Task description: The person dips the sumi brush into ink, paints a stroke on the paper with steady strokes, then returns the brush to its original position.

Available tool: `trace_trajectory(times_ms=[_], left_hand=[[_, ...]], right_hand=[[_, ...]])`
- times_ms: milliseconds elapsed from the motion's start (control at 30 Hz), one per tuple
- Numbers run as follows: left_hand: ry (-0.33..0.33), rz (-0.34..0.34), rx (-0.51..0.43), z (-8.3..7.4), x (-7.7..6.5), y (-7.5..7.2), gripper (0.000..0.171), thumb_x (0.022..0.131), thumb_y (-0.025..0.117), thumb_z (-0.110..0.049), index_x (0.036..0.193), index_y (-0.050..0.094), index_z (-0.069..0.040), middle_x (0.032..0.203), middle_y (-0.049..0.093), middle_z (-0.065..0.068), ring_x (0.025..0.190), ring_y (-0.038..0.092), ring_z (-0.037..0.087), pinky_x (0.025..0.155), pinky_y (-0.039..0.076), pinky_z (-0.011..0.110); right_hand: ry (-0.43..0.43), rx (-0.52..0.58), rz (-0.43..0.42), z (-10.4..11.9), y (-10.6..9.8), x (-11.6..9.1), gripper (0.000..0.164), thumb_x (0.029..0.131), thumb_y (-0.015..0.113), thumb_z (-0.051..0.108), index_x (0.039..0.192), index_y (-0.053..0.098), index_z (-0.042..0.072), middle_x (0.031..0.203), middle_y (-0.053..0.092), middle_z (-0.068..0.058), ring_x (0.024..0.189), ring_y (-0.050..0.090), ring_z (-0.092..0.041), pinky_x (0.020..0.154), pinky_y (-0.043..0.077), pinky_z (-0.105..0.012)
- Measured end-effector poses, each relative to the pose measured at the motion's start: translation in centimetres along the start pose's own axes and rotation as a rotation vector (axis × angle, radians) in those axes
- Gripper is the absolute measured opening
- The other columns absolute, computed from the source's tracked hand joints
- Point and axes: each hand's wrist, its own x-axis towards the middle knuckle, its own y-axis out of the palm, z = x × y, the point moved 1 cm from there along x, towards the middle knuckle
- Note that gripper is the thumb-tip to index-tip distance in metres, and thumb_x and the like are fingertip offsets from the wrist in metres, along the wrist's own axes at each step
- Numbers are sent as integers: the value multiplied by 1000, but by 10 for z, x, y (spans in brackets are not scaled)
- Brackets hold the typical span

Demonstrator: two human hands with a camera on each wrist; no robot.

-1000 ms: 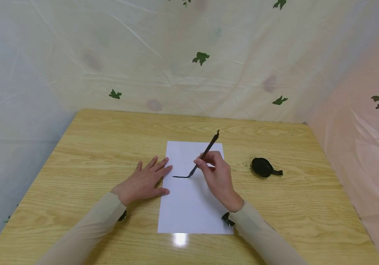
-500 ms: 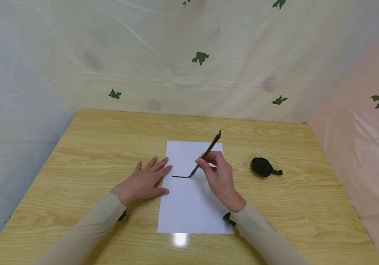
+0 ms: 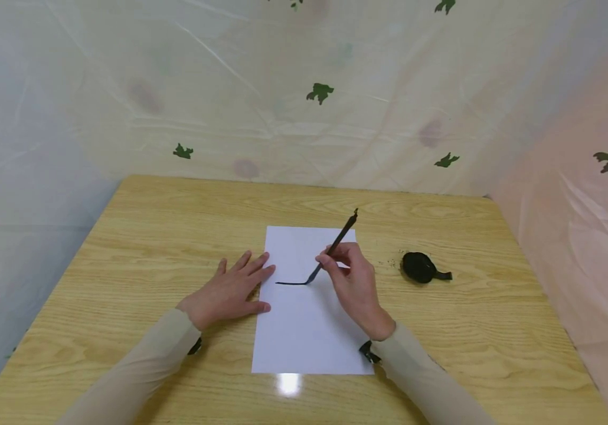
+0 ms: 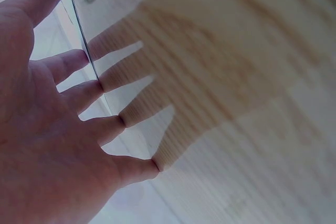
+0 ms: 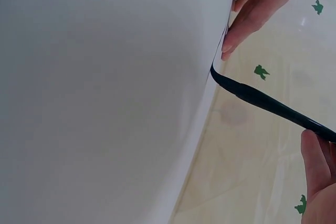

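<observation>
Right hand (image 3: 354, 286) pinched brush (image 3: 337, 242) over paper (image 3: 304, 342), tip touching paper below grip; left hand (image 3: 224, 295) spread at paper's left edge.

The right hand (image 3: 356, 288) and brush (image 3: 343, 232) have slid slightly rightward, leaving the black line (image 3: 290, 284) seemingly longer

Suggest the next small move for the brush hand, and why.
Probably draw the brush a little to the right with the right hand: its tip bends against the paper at the right end of the black line, white paper lies beyond, and the left hand rests across the paper's left edge, which should help steady it.
</observation>
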Motion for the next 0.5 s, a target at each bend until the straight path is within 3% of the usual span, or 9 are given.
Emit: trace_trajectory(times_ms=[500], left_hand=[[10, -1, -7, 1, -1, 0, 81, 97, 68, -52, 162, 37, -15, 172, 19, 9, 157, 10, 43, 112, 13, 79]], right_hand=[[-18, -5, -23, -2, -6, -1, 22, 94, 72, 2, 111, 58, -1, 103, 71, -12, 97, 75, -27, 78, 60, -26]])
